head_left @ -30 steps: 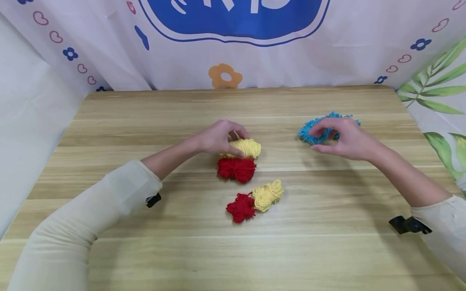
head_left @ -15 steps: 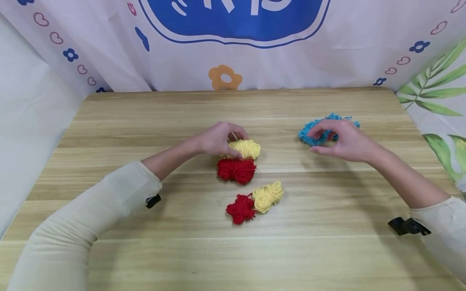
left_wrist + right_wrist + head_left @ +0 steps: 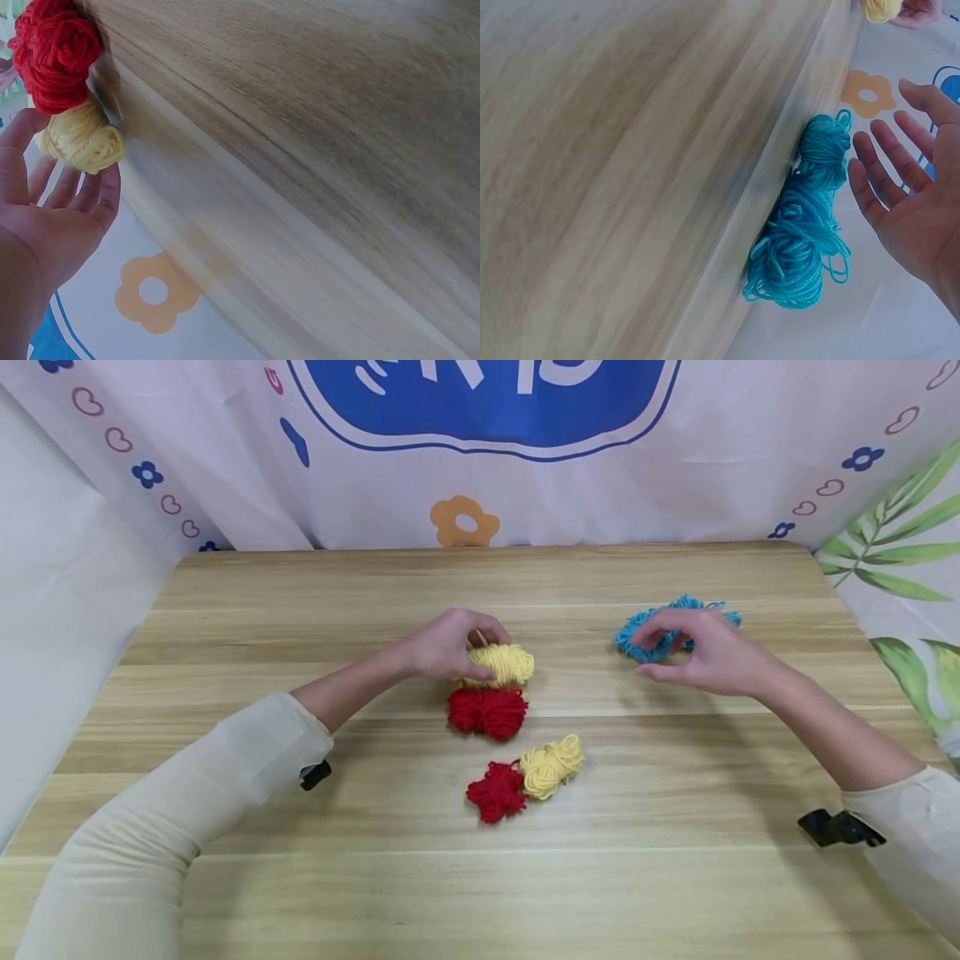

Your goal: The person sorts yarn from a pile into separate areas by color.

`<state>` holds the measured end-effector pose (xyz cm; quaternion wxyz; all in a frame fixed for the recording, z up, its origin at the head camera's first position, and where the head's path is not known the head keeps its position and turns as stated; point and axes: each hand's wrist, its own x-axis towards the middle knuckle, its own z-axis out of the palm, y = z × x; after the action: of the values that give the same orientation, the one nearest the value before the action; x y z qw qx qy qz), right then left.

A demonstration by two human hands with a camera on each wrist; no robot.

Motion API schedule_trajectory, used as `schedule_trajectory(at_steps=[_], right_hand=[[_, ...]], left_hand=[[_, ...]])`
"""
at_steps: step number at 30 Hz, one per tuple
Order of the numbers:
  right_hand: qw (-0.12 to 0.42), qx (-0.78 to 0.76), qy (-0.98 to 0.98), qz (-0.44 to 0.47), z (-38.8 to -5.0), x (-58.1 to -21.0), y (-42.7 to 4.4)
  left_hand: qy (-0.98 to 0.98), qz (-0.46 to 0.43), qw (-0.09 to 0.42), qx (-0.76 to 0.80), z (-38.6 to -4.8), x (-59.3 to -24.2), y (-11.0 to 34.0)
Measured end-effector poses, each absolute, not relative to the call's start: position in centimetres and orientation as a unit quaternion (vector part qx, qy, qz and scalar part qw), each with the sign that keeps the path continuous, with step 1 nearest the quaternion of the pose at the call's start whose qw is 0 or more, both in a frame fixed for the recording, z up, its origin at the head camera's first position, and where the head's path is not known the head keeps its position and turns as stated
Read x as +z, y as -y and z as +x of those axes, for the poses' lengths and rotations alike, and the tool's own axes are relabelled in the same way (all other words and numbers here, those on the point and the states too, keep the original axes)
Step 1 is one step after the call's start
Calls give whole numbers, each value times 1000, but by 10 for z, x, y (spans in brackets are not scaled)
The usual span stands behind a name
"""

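Observation:
My left hand (image 3: 450, 645) holds the upper yellow yarn skein (image 3: 513, 665) between thumb and fingers, just behind a larger red skein (image 3: 489, 712). In the left wrist view, the hand (image 3: 56, 221) has its thumb on one side of the yellow skein (image 3: 82, 139) and its fingers on the other, beside red yarn (image 3: 56, 56). Over the blue yarn (image 3: 637, 631) at the right, my right hand (image 3: 708, 652) hovers with bent, parted fingers. The right wrist view shows that hand (image 3: 922, 195) empty beside the blue yarn (image 3: 799, 225), with a gap between them.
Nearer on the wooden table (image 3: 480, 893), a small red bundle (image 3: 497, 792) touches a second yellow bundle (image 3: 552, 766). A printed cloth (image 3: 375, 502) hangs along the table's back edge.
The held yellow skein has shifted very slightly up and left with my left fingers. My right hand stays almost still over the blue yarn.

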<state>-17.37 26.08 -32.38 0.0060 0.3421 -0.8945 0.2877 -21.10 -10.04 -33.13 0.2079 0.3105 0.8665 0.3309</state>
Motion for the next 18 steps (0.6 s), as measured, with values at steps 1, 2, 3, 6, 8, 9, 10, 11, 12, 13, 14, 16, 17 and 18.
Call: schedule_trajectory(at_steps=[1, 2, 3, 6, 8, 9, 10, 11, 12, 13, 14, 16, 17, 18], right_hand=[[7, 287, 894, 344, -174, -324, -261], [6, 288, 894, 344, -174, -323, -261], [3, 289, 894, 342, -174, -323, -260], [-3, 291, 895, 338, -173, -323, -259], [-5, 291, 896, 337, -173, -323, -258], [-4, 289, 895, 339, -174, -323, -258], [-3, 288, 895, 341, -174, -323, -257], [-3, 288, 894, 344, -173, -323, -257], [-2, 287, 894, 345, -173, -323, -257], [-1, 287, 893, 347, -173, -323, -256], [-1, 287, 893, 348, -173, -323, -256], [-3, 290, 892, 348, -173, -322, -256], [-4, 291, 891, 348, -173, -323, -256], [-4, 292, 891, 349, -173, -322, -255]], left_hand=[[-867, 310, 205, 331, -211, -331, 101], [-868, 310, 203, 331, -212, -330, 101], [-868, 309, 201, 332, -212, -330, 102], [-868, 305, 194, 340, -213, -328, 103], [-868, 301, 189, 346, -214, -326, 104], [-869, 298, 185, 349, -214, -326, 105], [-869, 295, 182, 353, -215, -326, 106], [-869, 294, 179, 356, -215, -325, 107], [-870, 291, 176, 358, -215, -325, 107], [-870, 290, 173, 360, -216, -325, 108], [-870, 289, 170, 362, -216, -325, 109], [-870, 285, 166, 365, -217, -325, 110], [-871, 284, 165, 367, -217, -325, 111], [-871, 281, 164, 368, -217, -325, 112]])
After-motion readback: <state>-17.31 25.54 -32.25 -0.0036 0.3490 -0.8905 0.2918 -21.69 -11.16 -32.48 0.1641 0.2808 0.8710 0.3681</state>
